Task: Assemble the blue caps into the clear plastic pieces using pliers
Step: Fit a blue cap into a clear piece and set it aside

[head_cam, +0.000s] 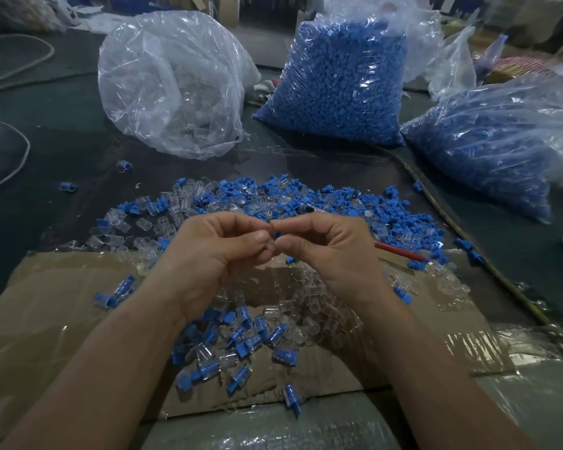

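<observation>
My left hand (221,251) and my right hand (329,251) meet fingertip to fingertip above a heap of loose blue caps (387,216) and clear plastic pieces (150,225). Each hand has its fingers curled and pinches a small part at the meeting point; a bit of blue shows between them, and the part itself is mostly hidden. Red-handled pliers (400,251) lie on the heap behind my right hand, untouched. Joined pieces (241,336), clear with blue caps, lie on the cardboard (62,319) below my wrists.
A clear bag of clear pieces (173,82) stands at the back left. Two bags of blue caps (342,82) (494,141) stand at the back middle and right. A thin stick (462,228) runs diagonally at the right. A cord (17,151) loops at the left.
</observation>
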